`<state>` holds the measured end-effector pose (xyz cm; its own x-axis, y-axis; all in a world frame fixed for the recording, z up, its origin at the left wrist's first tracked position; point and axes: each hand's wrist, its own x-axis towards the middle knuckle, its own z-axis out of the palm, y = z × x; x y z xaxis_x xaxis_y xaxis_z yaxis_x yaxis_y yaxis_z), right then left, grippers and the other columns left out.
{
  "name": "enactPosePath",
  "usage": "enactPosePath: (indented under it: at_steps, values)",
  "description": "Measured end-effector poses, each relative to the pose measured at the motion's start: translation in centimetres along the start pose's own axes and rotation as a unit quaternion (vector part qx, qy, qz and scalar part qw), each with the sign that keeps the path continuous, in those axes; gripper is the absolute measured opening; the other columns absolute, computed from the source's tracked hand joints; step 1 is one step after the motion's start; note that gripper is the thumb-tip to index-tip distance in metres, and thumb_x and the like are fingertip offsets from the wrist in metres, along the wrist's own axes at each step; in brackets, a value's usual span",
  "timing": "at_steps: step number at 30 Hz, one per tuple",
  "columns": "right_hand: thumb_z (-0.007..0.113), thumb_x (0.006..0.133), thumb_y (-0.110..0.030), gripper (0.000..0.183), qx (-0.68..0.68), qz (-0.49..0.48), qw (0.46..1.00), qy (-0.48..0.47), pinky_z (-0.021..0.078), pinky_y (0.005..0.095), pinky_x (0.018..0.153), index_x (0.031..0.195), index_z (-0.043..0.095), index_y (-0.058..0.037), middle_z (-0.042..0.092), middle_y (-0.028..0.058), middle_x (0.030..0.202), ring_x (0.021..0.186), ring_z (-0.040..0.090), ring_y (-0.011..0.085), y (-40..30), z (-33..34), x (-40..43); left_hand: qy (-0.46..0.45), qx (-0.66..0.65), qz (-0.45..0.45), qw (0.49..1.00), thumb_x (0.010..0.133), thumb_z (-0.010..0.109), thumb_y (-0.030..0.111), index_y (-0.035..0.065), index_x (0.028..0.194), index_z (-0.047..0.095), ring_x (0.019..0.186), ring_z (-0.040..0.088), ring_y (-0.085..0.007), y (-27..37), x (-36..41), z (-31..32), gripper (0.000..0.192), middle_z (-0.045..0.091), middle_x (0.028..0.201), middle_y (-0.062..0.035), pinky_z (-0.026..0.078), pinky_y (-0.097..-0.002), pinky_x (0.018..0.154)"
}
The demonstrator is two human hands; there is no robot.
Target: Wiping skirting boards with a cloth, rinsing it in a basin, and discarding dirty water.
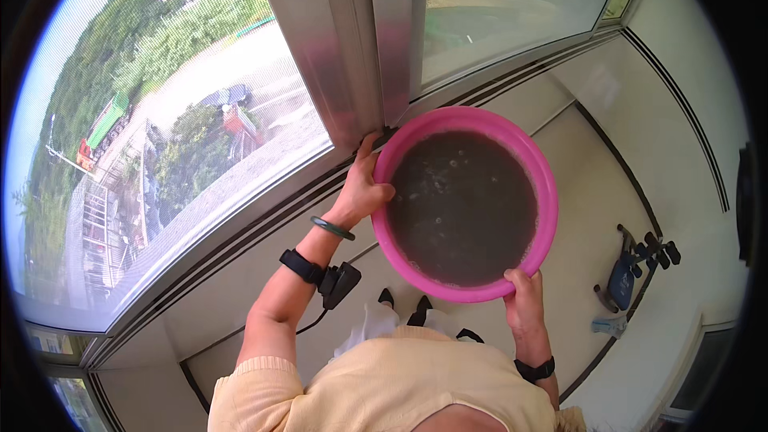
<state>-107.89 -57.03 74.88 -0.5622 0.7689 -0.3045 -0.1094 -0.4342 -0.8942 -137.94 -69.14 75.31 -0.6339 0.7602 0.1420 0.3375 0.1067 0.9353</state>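
A round pink plastic basin [543, 192] is held up in front of me, beside the window frame. Murky grey water [465, 210] with a few bubbles fills much of it. My left hand [364, 186] grips the basin's left rim, its thumb over the edge and a finger stretched towards the window frame. On that arm are a dark green bangle [333, 228] and a black strap with a device [339, 284]. My right hand [523, 297] holds the lower right rim, thumb on top. A black band [534, 370] circles that wrist.
A window with an insect screen [180, 132] lies to the left, a glass pane [510, 18] at the upper right. Sliding tracks [240, 252] run below them. A blue and black exercise machine [624, 276] and a light blue item [609, 327] stand on the floor at the right.
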Motion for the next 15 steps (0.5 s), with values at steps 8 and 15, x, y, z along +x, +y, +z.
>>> enactPosePath:
  at_steps: [8, 15]
  values:
    - [0.053, 0.075, 0.0, 0.008, -0.025, 0.026, 0.999, -0.027, 0.0356, 0.0238, 0.05, 0.071, 0.05, -0.0064, 0.047, -0.0039, 0.068, 0.059, 0.045, 0.005, 0.1, 0.8, 1.1, 0.04, 0.025, -0.003, 0.999, 0.057, 0.058, 0.005, -0.0039, 0.105, 0.059, 0.137, 0.022, -0.035, -1.7, -1.4, -1.1, 0.049, 0.025, 0.145, -0.0225, 0.024, -0.0365, 0.109]
    - [0.053, 0.076, -0.001, 0.006, -0.051, 0.042, 0.991, -0.12, 0.0402, 0.0247, 0.059, 0.076, 0.051, -0.0068, 0.048, -0.0036, 0.072, 0.066, 0.048, 0.0059, 1.3, 0.5, 3.1, 0.083, 0.058, -0.011, 0.995, 0.057, 0.057, 0.005, -0.0038, 0.105, 0.059, 0.137, 0.022, -0.0366, -3.1, -3.6, -2.7, 0.049, 0.025, 0.146, -0.022, 0.023, -0.0387, 0.11]
